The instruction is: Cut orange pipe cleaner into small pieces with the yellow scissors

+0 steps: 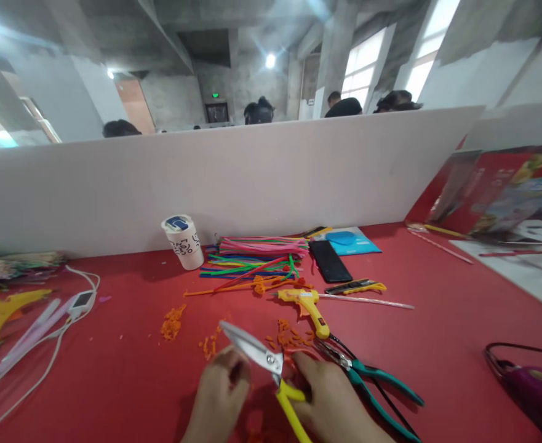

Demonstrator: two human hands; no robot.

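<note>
My right hand (328, 394) is closed around the yellow-handled scissors (248, 346), whose metal blades point up and to the left. Just below the blades, my left hand (222, 391) is closed with its fingers curled in; what it may be pinching is hidden. Small cut orange pieces (286, 335) lie beyond the scissors, and a fuzzy orange clump (173, 323) rests to the left. A yellow glue gun (305, 301) lies past my right hand. Beside that hand are green-handled pliers (367, 372).
A bundle of coloured pipe cleaners (256, 255) lies near the white partition (252, 178), with a white cup-like container (183, 243) at its left. A black phone (330, 261) and a utility knife (356, 287) are at right. White cables (56, 351) trail on the left.
</note>
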